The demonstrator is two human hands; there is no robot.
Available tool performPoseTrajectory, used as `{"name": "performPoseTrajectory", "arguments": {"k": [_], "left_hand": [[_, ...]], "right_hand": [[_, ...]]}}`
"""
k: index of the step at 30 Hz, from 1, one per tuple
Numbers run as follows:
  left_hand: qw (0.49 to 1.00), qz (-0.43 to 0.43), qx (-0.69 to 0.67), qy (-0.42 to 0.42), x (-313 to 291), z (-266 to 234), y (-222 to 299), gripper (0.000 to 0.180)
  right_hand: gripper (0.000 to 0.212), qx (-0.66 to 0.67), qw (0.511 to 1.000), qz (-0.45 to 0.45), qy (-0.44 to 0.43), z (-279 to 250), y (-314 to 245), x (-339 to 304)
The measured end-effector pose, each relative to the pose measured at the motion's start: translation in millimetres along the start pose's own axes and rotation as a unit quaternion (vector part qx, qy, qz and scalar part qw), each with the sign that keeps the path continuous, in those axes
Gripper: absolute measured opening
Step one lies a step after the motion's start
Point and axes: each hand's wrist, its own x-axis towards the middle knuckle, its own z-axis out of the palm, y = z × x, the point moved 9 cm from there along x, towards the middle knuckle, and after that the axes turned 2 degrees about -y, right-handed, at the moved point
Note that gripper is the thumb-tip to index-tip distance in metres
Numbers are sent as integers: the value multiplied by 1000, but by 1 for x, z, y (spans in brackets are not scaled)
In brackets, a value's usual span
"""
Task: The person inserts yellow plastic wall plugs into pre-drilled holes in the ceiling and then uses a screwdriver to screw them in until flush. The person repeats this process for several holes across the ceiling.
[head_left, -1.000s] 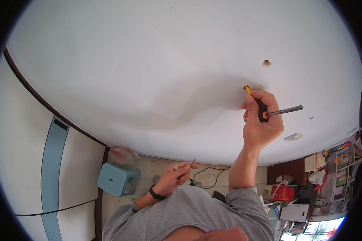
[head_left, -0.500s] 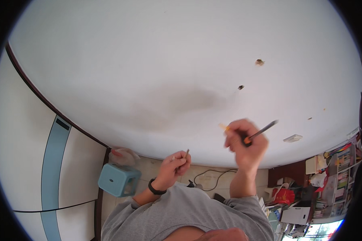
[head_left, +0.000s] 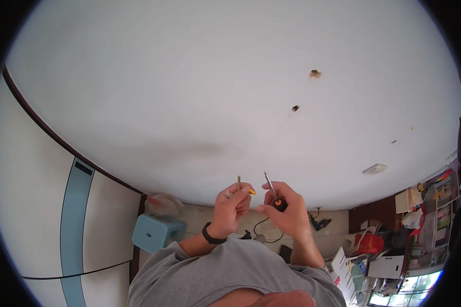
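My left hand [head_left: 230,210], with a dark band at the wrist, is closed in front of the white wall [head_left: 189,92]. A thin brownish metal rod [head_left: 239,181] sticks up from its fingers, and a small yellow plug-like piece [head_left: 252,191] shows at the fingertips. Close by on the right, my right hand [head_left: 290,211] holds a screwdriver [head_left: 269,184] by its black and orange handle, the shaft pointing up. The index finger and thumb of that hand are apart and near the yellow piece. Two rough holes, an upper one [head_left: 315,74] and a lower one [head_left: 295,108], mark the wall.
A light blue stool [head_left: 156,233] stands at lower left beside a cabinet [head_left: 107,220]. A power drill [head_left: 320,223] and its cable lie on the floor. A white socket box [head_left: 375,169] is on the wall, right. Shelves [head_left: 438,220] hold books.
My right hand has come down and left, close to my left hand. The yellow piece, earlier at my right fingertips, is now at my left ones. The screwdriver has swung to point upward.
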Motion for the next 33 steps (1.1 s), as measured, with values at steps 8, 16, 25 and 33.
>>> {"name": "performPoseTrajectory", "arguments": {"k": [8,16,25,33], "left_hand": [[995,-75,-52,-27,-6,-31,-15,15],[989,-131,-46,-51,-15,-27,-26,14],[990,-126,-42,-50,-18,-28,-27,14],[991,-121,-39,-35,-22,-32,-30,15]], "right_hand": [[41,106,994,-22,31,-34,-17,-43],[40,346,911,-202,-94,-56,-98,-47],[59,11,887,-416,201,-76,-130,-39],[42,-79,851,-465,232,-80,-156,-7]]}}
